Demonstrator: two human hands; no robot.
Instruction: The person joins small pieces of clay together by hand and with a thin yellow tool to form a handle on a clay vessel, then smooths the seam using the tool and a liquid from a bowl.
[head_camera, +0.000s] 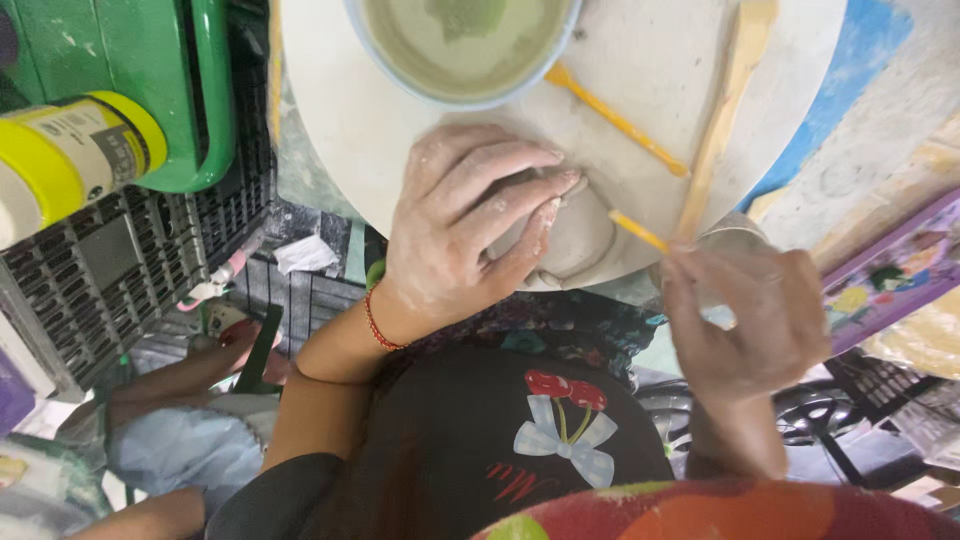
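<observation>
A cluttered workshop floor, crates and bottles around a round white board (340, 120). At nine o'clock, a yellow-capped bottle (70, 160) lies on a green bin (190, 90). At centre the left hand (460, 230), dusted pale, with a red bracelet (377, 322), curls its fingers over a grey clay lump (580, 240) at the board's near edge. At twelve o'clock sits a bowl of murky water (465, 45). At three o'clock the blurred right hand (745, 320) pinches a yellow-handled tool (637, 230), its tip touching the clay.

bowl (462, 50) on round board (340, 130) | clay lump (575, 235) at near edge | bottle (70, 160) left
</observation>
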